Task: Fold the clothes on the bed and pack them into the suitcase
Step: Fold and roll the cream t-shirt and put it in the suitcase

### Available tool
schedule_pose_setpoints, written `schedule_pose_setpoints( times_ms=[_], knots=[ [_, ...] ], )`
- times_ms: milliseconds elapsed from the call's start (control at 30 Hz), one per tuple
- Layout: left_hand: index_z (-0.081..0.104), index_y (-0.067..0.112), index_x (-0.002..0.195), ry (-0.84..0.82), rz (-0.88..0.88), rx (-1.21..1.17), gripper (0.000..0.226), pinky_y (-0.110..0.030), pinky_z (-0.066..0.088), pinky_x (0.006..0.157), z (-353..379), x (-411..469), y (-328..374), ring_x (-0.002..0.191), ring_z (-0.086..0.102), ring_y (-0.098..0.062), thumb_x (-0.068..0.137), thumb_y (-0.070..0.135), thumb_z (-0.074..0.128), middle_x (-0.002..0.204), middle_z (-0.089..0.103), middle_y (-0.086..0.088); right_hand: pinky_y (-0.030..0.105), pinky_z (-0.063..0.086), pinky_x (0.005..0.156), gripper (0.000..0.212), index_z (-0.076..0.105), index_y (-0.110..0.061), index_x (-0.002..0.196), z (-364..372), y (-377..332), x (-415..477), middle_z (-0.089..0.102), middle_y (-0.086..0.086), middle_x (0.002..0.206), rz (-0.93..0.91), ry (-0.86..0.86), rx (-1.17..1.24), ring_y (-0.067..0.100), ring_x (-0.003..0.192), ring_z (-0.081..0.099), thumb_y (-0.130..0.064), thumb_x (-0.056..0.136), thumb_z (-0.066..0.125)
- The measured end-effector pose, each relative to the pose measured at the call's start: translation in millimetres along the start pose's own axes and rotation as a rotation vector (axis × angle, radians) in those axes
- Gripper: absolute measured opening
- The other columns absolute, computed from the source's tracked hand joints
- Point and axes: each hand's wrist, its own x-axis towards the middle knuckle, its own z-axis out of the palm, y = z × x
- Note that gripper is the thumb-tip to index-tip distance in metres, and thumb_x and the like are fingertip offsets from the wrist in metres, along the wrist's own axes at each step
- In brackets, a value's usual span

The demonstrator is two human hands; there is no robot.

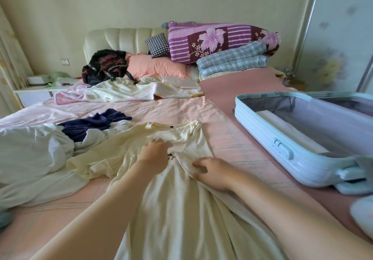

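Note:
A pale cream T-shirt (pixel 171 209) lies spread on the pink checked bed (pixel 232 144), collar away from me. Its right sleeve is turned in over the chest. My left hand (pixel 155 152) presses flat on the folded sleeve near the chest print. My right hand (pixel 212 173) pinches the shirt's right edge just below that fold. A white garment (pixel 30 154) and a navy garment (pixel 94 122) lie crumpled to the left. The light blue suitcase (pixel 268 136) lies open on the right with something white folded inside.
At the head of the bed are a black backpack (pixel 107 66), a peach pillow (pixel 157 66), a checked cushion (pixel 157 44) and stacked folded quilts (pixel 220 41). A cream and pink blanket (pixel 125 92) lies rumpled across the bed. A white nightstand (pixel 36 94) stands at left.

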Motion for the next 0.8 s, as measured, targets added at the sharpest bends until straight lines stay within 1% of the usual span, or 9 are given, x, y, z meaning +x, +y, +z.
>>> schedule_pose_setpoints(
  times_ms=[100, 200, 300, 367, 433, 533, 667, 733, 800],
  knots=[
    [0.055, 0.033, 0.133, -0.045, 0.126, -0.169, 0.064, -0.036, 0.036, 0.109, -9, -32, 39, 0.133, 0.042, -0.019, 0.083, -0.005, 0.04, 0.141, 0.051, 0.004, 0.025, 0.043, 0.102, 0.037, 0.066, -0.032, 0.128, -3, 4, -35, 0.063, -0.007, 0.133, 0.042, 0.059, 0.057, 0.015, 0.124, 0.057, -0.039, 0.093, 0.054],
    [0.057, 0.034, 0.129, -0.134, 0.269, -0.249, 0.062, -0.03, 0.041, 0.102, -16, -69, 80, 0.127, 0.049, -0.014, 0.08, -0.001, 0.043, 0.131, 0.057, 0.01, 0.023, 0.044, 0.078, 0.034, 0.071, -0.028, 0.111, -2, 8, -70, 0.067, -0.005, 0.102, 0.064, 0.105, 0.051, 0.017, 0.102, 0.063, -0.048, 0.089, 0.056],
    [0.049, 0.039, 0.137, -0.175, 0.348, -0.199, 0.061, -0.026, 0.043, 0.094, -17, -97, 109, 0.122, 0.051, -0.012, 0.084, 0.009, 0.05, 0.129, 0.059, 0.011, 0.031, 0.05, 0.085, 0.048, 0.063, -0.027, 0.106, -9, 10, -104, 0.067, -0.003, 0.107, 0.155, 0.081, 0.058, 0.018, 0.097, 0.062, -0.06, 0.071, 0.053],
    [0.056, 0.038, 0.13, -0.132, 0.362, -0.117, 0.047, -0.031, 0.044, 0.096, -15, -107, 116, 0.119, 0.052, -0.016, 0.089, 0.015, 0.055, 0.124, 0.061, 0.008, 0.032, 0.055, 0.078, 0.042, 0.058, -0.031, 0.101, -13, 13, -122, 0.068, -0.003, 0.106, 0.222, 0.04, 0.045, 0.016, 0.09, 0.064, -0.06, 0.071, 0.061],
    [0.066, 0.036, 0.118, -0.047, 0.329, -0.038, 0.031, -0.033, 0.046, 0.092, -16, -112, 118, 0.117, 0.053, -0.017, 0.094, 0.02, 0.054, 0.117, 0.062, 0.007, 0.035, 0.061, 0.069, 0.04, 0.059, -0.031, 0.103, -15, 18, -138, 0.067, -0.005, 0.103, 0.264, -0.037, 0.032, 0.014, 0.085, 0.066, -0.049, 0.068, 0.068],
    [0.07, 0.033, 0.108, -0.008, 0.245, -0.086, 0.024, -0.032, 0.047, 0.088, -19, -124, 114, 0.113, 0.055, -0.016, 0.097, 0.025, 0.052, 0.112, 0.062, 0.008, 0.03, 0.059, 0.071, 0.031, 0.066, -0.026, 0.098, -15, 23, -157, 0.069, -0.005, 0.096, 0.252, -0.094, -0.012, 0.016, 0.087, 0.068, -0.038, 0.07, 0.069],
    [0.069, 0.032, 0.108, -0.04, 0.136, -0.262, 0.025, -0.031, 0.051, 0.084, -24, -144, 108, 0.097, 0.062, -0.014, 0.092, 0.022, 0.052, 0.103, 0.066, 0.01, 0.029, 0.048, 0.066, 0.019, 0.068, -0.022, 0.092, -25, 10, -177, 0.069, -0.002, 0.09, 0.172, 0.092, -0.014, 0.019, 0.084, 0.065, -0.028, 0.076, 0.063],
    [0.067, 0.029, 0.106, -0.074, 0.037, -0.39, 0.018, -0.026, 0.049, 0.069, -29, -153, 107, 0.076, 0.061, -0.012, 0.094, 0.026, 0.054, 0.091, 0.068, 0.009, 0.029, 0.046, 0.066, 0.019, 0.065, -0.023, 0.096, -26, -7, -188, 0.068, -0.003, 0.091, 0.111, 0.172, 0.049, 0.018, 0.083, 0.064, -0.025, 0.078, 0.063],
    [0.064, 0.025, 0.1, -0.109, -0.089, -0.543, 0.014, -0.022, 0.041, 0.052, -35, -164, 109, 0.056, 0.058, -0.011, 0.097, 0.031, 0.052, 0.078, 0.07, 0.008, 0.032, 0.047, 0.061, 0.024, 0.064, -0.02, 0.103, -20, -25, -199, 0.068, 0.0, 0.086, 0.017, 0.049, 0.243, 0.022, 0.074, 0.067, -0.024, 0.079, 0.069]
  ],
)
